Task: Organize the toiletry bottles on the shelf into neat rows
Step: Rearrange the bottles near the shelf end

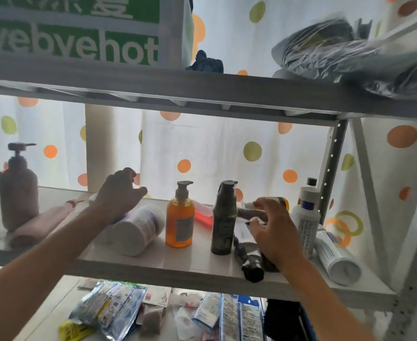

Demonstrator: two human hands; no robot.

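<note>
Bottles lie mixed up on the shelf (pixel 177 267), so the tidying is just starting.

The left hand (pixel 120 190) is loosely open above a fallen white bottle (pixel 138 230) and holds nothing. The right hand (pixel 271 230) reaches, fingers spread, over fallen tubes (pixel 248 257); I cannot tell if it holds one. Next, I think, stand the fallen ones up beside the orange bottle (pixel 180 220).

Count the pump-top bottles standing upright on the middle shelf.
3. A dusty-pink pump bottle stands far left, an orange pump bottle stands mid-shelf, and a dark pump bottle stands just right of it. More may be hidden behind the right hand.
</note>
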